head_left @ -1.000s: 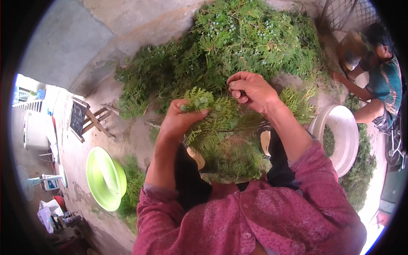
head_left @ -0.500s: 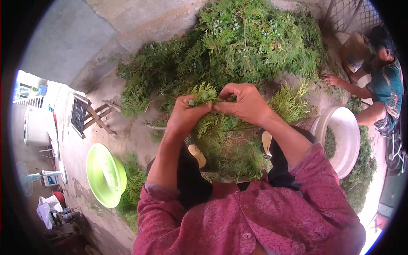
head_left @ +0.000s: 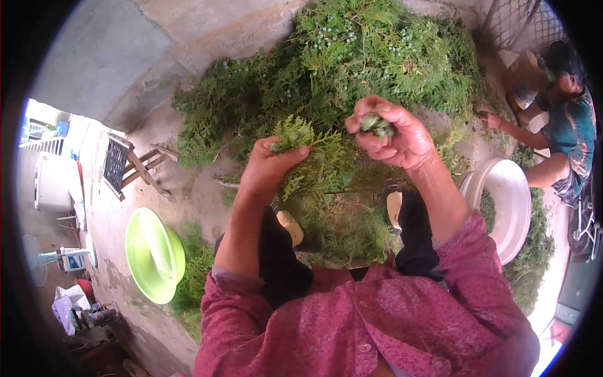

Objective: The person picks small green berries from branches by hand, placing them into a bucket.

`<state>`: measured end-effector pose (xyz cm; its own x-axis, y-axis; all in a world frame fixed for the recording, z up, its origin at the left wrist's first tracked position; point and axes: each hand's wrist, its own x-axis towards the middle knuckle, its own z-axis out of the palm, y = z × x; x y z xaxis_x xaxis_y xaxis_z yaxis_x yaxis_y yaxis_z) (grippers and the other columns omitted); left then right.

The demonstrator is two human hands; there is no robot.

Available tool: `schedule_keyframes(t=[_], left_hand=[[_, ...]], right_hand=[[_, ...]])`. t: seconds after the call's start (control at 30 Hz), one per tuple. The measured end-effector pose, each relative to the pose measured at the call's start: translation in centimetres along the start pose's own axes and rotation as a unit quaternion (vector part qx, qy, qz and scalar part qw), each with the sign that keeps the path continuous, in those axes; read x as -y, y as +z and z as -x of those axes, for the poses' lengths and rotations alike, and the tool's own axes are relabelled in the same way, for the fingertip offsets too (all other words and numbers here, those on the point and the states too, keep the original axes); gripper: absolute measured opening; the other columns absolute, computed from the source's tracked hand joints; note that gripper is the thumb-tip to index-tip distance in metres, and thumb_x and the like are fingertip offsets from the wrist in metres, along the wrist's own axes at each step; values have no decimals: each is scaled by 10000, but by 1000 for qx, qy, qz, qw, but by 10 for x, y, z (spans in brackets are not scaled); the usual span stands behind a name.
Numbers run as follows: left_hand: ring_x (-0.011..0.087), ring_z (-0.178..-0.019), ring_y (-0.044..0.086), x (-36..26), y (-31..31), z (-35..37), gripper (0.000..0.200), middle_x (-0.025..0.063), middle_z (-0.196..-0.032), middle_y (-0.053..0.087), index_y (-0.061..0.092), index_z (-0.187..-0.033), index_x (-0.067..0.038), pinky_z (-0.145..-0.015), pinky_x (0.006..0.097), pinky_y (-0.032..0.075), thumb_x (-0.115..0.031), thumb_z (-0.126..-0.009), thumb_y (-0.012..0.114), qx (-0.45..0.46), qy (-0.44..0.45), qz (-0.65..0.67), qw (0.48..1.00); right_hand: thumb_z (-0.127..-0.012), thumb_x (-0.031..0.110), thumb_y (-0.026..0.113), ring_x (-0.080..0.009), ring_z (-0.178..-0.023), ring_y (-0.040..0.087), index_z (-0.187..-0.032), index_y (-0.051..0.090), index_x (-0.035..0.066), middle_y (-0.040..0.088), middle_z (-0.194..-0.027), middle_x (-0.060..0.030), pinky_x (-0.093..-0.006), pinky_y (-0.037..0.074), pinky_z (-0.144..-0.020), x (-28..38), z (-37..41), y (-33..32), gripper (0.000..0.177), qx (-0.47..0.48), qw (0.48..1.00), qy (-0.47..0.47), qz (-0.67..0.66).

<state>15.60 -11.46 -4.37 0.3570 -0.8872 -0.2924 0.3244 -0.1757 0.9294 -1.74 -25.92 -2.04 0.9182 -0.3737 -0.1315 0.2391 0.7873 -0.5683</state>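
Note:
My left hand (head_left: 271, 164) is closed on a green conifer sprig (head_left: 295, 135), whose feathery tips stick out past the thumb. To its right and a little higher, my right hand (head_left: 399, 135) is turned palm up, its fingers curled around several small green cones (head_left: 377, 125). A gap separates the two hands. Beyond them lies a large heap of conifer branches (head_left: 377, 56), dotted with pale blue-green cones. Loose greenery (head_left: 345, 232) covers the ground between my shoes.
A white bucket (head_left: 512, 210) with green bits inside stands at my right. On the left are a lime-green basin (head_left: 135, 251) and a wooden folding stool (head_left: 135, 166). Another person (head_left: 568, 125) sits at the far right, one hand (head_left: 491, 119) near the heap.
My hands, together at the sprig before, have come apart. The right has moved right and upward and turned over, showing cones in its palm; the left keeps the sprig.

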Motion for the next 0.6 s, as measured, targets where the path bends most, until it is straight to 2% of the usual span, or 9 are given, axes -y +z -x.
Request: schedule_keyframes(t=[0.13,0.2,0.23,0.3,0.33,0.37,0.43,0.53,0.6], left_hand=[[52,-668,548,4,4,-4,88,-9,-750,618,634,-859,-27,-590,207,436,-52,-778,610,3,10,-26,1000],[79,-658,580,7,3,-8,99,7,-776,629,633,-876,-43,-593,236,479,-56,-784,599,-12,7,-39,999],[79,-658,580,9,2,-9,99,7,-776,629,633,-876,-43,-593,236,479,-56,-784,599,-13,7,-39,999],[78,-657,578,12,3,-11,96,5,-766,627,637,-873,-42,-582,232,475,-59,-788,595,1,21,-21,1000],[78,-657,578,12,4,-11,96,5,-766,627,637,-873,-42,-582,232,475,-59,-788,595,0,21,-21,1000],[61,-662,556,13,5,-11,99,-7,-765,619,635,-874,-37,-593,218,453,-67,-787,599,4,7,-19,1000],[45,-667,533,14,7,-11,104,-18,-763,610,634,-875,-32,-603,204,431,-74,-785,603,9,-9,-17,1000],[43,-665,532,15,7,-13,102,-21,-751,609,637,-871,-33,-605,206,432,-74,-785,604,9,-17,-20,1000],[44,-651,532,19,7,-14,95,-21,-741,608,638,-865,-32,-594,208,434,-63,-780,609,19,4,-22,1000]], right_hand=[[-768,163,629,-47,-491,454,-736,540,44,516,-616,-3,-174,320,-367,-13,-9,-1,152,-43,981,28,186],[-741,152,669,-59,-548,483,-769,569,21,536,-636,-6,-211,384,-448,-21,-11,1,167,-82,921,10,382],[-741,152,669,-59,-548,483,-769,569,21,536,-636,-6,-211,384,-448,-28,-12,-1,167,-82,921,10,382],[-715,139,685,-64,-577,487,-796,576,18,535,-634,-9,-239,415,-510,-41,-13,-4,182,-41,813,-165,557],[-674,127,694,-134,-586,528,-795,565,14,540,-631,-51,-287,432,-544,-44,-11,-4,209,-64,789,-161,590],[-674,127,694,-134,-586,528,-795,565,14,540,-631,-51,-287,432,-544,-45,-12,-5,209,-64,789,-161,590],[-666,137,674,-219,-586,551,-774,559,15,542,-635,-106,-326,440,-549,-49,-13,-9,199,-65,707,-204,674],[-663,153,655,-299,-591,547,-755,544,6,538,-657,-146,-366,441,-558,-48,-13,-8,206,-65,670,-241,699],[-689,162,635,-266,-562,542,-738,539,12,533,-648,-120,-350,437,-533,-49,-15,-13,183,-74,656,-260,704]])
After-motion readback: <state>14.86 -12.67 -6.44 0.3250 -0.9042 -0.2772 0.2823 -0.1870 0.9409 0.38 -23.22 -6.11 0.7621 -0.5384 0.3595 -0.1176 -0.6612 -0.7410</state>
